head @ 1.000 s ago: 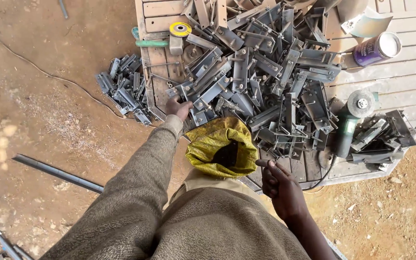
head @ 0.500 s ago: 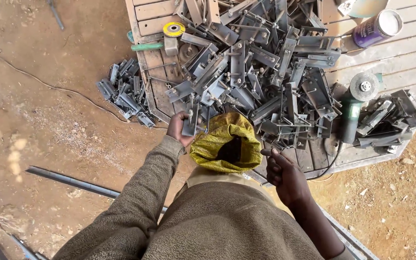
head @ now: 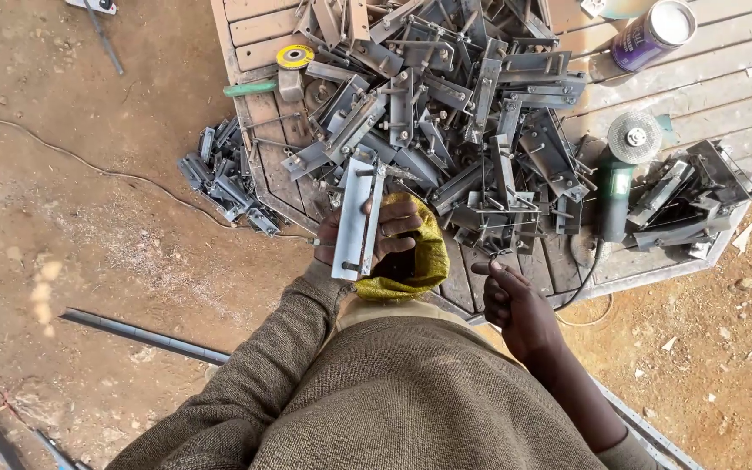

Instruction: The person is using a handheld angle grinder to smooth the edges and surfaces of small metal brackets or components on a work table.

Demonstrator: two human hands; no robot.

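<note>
Bare red dirt runs under a wooden pallet heaped with cut steel brackets. With my left hand I grip one long grey bracket upright, fingers wrapped round its channel, just in front of the yellow cloth on my lap. My right hand hangs half-curled and empty beside the heap (an angle grinder lies close by). Best, I judge, to hold by the flat faces, clear of the burred edges.
</note>
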